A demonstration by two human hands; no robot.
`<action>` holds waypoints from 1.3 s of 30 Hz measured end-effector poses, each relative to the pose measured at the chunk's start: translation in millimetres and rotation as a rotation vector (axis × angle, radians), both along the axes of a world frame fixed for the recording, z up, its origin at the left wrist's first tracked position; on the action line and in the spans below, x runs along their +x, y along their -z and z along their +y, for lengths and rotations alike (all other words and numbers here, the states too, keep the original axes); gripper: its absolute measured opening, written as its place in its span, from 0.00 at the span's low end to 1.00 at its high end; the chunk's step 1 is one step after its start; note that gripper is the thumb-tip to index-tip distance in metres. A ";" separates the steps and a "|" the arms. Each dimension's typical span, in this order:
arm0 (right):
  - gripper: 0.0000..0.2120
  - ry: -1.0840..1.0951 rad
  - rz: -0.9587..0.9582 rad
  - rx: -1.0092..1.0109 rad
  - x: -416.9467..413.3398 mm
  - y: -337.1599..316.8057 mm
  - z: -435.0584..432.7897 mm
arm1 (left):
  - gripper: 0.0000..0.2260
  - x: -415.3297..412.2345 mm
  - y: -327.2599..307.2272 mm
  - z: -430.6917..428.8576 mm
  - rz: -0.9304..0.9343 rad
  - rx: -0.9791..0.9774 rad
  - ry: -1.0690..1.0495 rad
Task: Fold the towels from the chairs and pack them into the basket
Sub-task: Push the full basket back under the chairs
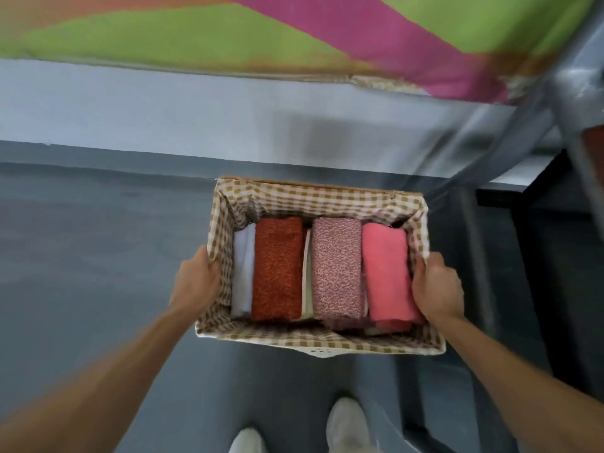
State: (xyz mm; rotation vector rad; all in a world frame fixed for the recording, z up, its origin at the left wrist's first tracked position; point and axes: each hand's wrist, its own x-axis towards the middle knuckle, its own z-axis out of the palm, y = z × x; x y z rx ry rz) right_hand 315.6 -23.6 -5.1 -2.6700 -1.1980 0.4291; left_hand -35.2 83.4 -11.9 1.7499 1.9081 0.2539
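A rectangular basket (313,196) with a brown-and-white checked lining is held up in front of me above the grey floor. My left hand (199,281) grips its left rim and my right hand (436,287) grips its right rim. Several folded towels stand side by side inside: a white one (243,273), a rust-orange one (277,269), a thin pale one (307,282), a pink speckled one (336,268) and a coral pink one (387,276). Darker fabric shows under the two pink towels.
A surface covered in green, pink and orange cloth (228,37) runs across the top. A grey metal frame (536,106) slants down at the upper right, with a dark surface (539,188) behind it. My white shoes (346,426) stand on the grey floor (81,240).
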 end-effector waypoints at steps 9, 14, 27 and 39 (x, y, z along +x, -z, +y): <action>0.14 0.005 0.023 -0.001 13.1 87.1 8.9 | 0.11 12.7 87.1 18.5 0.023 -0.017 0.024; 0.14 -0.070 -0.007 -0.002 14.6 101.0 18.8 | 0.13 6.6 93.6 21.6 0.097 -0.089 0.046; 0.24 0.046 0.096 0.242 42.8 94.1 89.9 | 0.23 52.1 77.5 112.2 -0.141 -0.012 -0.205; 0.10 0.387 0.750 0.060 61.8 111.5 163.6 | 0.13 65.3 96.4 163.9 -0.382 -0.161 -0.282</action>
